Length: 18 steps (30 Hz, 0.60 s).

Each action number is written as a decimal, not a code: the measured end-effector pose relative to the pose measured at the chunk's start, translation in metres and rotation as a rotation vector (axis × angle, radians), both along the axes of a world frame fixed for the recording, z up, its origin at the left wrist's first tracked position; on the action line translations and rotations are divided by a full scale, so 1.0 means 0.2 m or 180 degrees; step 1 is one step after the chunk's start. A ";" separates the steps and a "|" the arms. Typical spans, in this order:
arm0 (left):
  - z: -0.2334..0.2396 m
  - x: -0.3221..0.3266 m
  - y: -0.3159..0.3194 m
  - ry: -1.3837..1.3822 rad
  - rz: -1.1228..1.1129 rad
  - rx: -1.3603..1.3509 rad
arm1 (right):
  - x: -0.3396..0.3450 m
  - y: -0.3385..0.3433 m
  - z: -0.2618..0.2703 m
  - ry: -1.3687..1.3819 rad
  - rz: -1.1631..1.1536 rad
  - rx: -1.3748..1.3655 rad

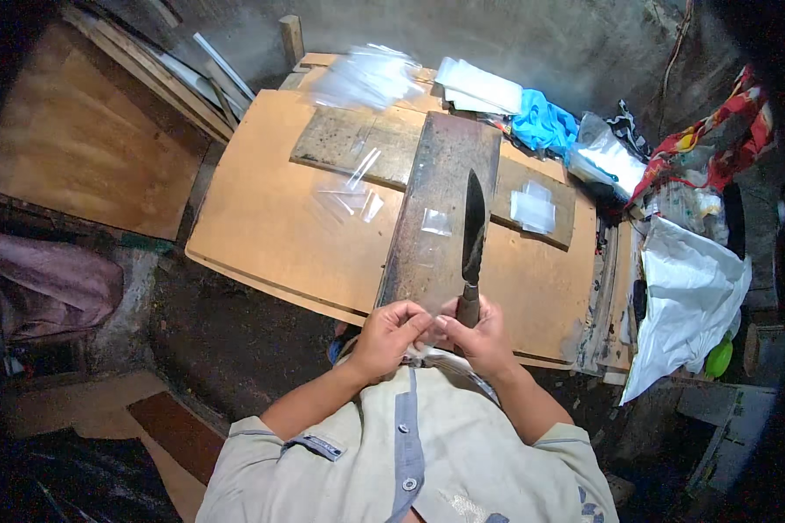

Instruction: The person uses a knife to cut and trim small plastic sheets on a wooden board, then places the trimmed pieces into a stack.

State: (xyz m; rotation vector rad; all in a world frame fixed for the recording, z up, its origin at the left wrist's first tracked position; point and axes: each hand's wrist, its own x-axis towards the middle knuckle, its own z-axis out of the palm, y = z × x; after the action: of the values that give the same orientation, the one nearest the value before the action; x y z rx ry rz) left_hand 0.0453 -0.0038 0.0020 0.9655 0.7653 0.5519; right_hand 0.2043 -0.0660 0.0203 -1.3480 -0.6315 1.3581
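My right hand (477, 330) grips the wooden handle of a knife (473, 229), its dark blade pointing away from me over a long, dark board (458, 150). Close beside it, at the table's near edge, my left hand (396, 333) has thumb and fingers pinched together. Something thin and clear seems to lie between the two hands, but it is too faint to name. A small clear plastic square (437, 222) lies on the dark board. Clear plastic strips (360, 189) are scattered left of it, and a small stack of clear plastic pieces (534, 208) rests on a board at right.
Clear plastic sheets (373, 75) are piled at the table's (268, 183) far edge, near white sheets (481, 86) and a blue cloth or bag (544, 123). A red patterned cloth (726, 147) and white plastic sheeting (687, 301) are at right. A wooden panel (91, 137) stands left.
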 end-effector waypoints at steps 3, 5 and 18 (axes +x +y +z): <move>0.02 0.00 0.00 0.0227 0.0024 -0.0084 | 0.01 0.01 0.02 -0.0127 0.0125 0.0009; -0.01 -0.02 0.01 0.0513 -0.0274 0.0313 | 0.01 0.00 0.01 -0.0067 0.0276 -0.0157; -0.06 0.00 0.00 -0.0126 0.0230 -0.0258 | 0.00 0.01 0.05 0.0460 0.0261 0.0037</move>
State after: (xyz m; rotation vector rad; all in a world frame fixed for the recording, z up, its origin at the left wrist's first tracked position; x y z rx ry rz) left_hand 0.0462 -0.0041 -0.0090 0.8523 0.7838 0.5967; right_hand 0.2035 -0.0640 0.0301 -1.2133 -0.6013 1.5010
